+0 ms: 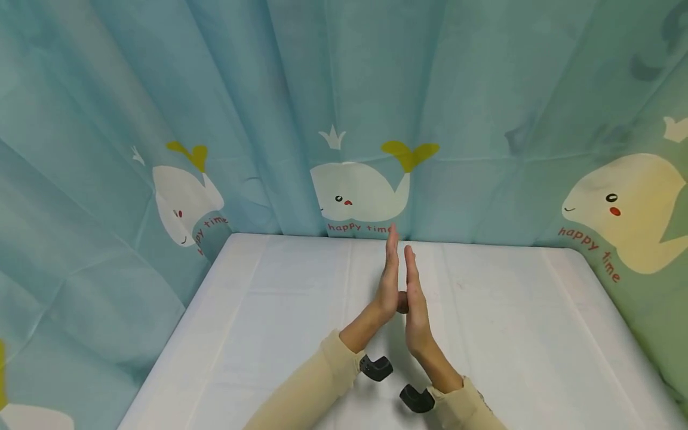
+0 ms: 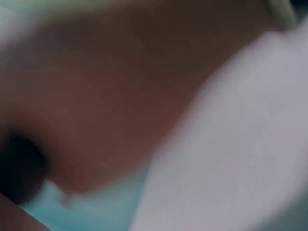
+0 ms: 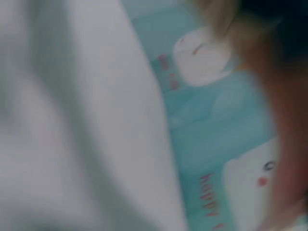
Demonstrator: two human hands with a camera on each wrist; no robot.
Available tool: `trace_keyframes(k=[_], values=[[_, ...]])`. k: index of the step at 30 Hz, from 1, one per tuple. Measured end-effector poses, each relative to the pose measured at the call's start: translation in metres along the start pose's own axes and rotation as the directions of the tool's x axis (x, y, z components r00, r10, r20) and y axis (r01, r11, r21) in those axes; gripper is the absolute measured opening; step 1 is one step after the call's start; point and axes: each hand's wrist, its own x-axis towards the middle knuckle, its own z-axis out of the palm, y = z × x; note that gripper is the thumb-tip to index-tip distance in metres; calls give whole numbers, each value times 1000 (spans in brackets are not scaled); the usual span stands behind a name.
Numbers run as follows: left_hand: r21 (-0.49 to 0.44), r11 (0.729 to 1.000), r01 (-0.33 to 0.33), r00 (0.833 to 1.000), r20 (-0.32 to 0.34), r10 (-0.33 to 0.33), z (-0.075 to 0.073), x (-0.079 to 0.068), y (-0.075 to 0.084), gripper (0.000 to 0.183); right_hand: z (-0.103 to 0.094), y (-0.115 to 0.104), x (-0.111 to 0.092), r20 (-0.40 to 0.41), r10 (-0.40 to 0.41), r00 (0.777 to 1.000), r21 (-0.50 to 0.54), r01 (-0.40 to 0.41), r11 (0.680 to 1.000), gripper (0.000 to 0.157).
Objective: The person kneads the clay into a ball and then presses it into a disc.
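A small brown ball-like lump (image 1: 402, 302) sits between my two palms, over the white table. My left hand (image 1: 388, 289) presses it from the left with straight fingers pointing up and away. From the other side my right hand (image 1: 417, 313) touches it, its fingers also straight. The fingertips of the two hands stand apart. In the left wrist view the left hand (image 2: 110, 101) is a large blur, beside a dark round shape (image 2: 21, 168) too blurred to identify. Only a blurred edge of the right hand (image 3: 293, 139) shows in the right wrist view, without the lump.
The white table (image 1: 301, 286) has a raised-looking back edge against a blue-green curtain (image 1: 473, 119) printed with whales. Black curved pieces stick out at the left wrist (image 1: 376, 368) and right wrist (image 1: 417, 399), near each other.
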Motion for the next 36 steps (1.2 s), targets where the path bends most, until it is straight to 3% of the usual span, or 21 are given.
trace_keyframes(k=[4, 6, 10, 14, 16, 20, 23, 26, 29, 33, 36], values=[[83, 997, 8, 999, 45, -11, 2, -8, -13, 63, -4, -13, 13, -22, -18, 1000, -33, 17, 999, 56], [65, 997, 32, 996, 79, -37, 6, -17, -13, 63, -13, -12, 24, -42, 17, 999, -44, -19, 999, 55], [-15, 1000, 20, 993, 116, -18, 14, -27, -1, 61, -30, 4, 34, -69, 92, 993, -28, -94, 995, 53], [-81, 997, -17, 995, 101, 25, 12, -19, 14, 64, -26, 17, 22, -43, 114, 993, 14, -113, 993, 54], [-65, 998, -24, 997, 71, 28, 8, -11, 14, 65, -16, 15, 12, -21, 93, 995, 20, -92, 996, 55], [47, 998, -30, 999, 25, 29, -1, 1, 0, 63, -1, -3, 5, -2, -4, 1000, -2, 4, 1000, 57], [84, 996, -5, 999, 44, 1, 1, -4, -12, 64, -3, -18, 15, -15, -28, 999, -28, 28, 999, 57], [22, 999, 37, 996, 76, -39, 8, -17, -17, 64, -14, -18, 29, -33, -17, 999, -74, 15, 997, 56], [-82, 995, 52, 995, 88, -45, 14, -23, -7, 64, -26, -5, 38, -52, 9, 999, -114, -14, 993, 54], [-199, 978, 70, 996, 67, -58, 12, -17, 15, 66, -28, 13, 31, -49, 52, 997, -79, -56, 995, 54], [-199, 979, 53, 998, 25, -49, 6, -7, 21, 66, -15, 15, 15, -20, 25, 999, -36, -26, 999, 55]])
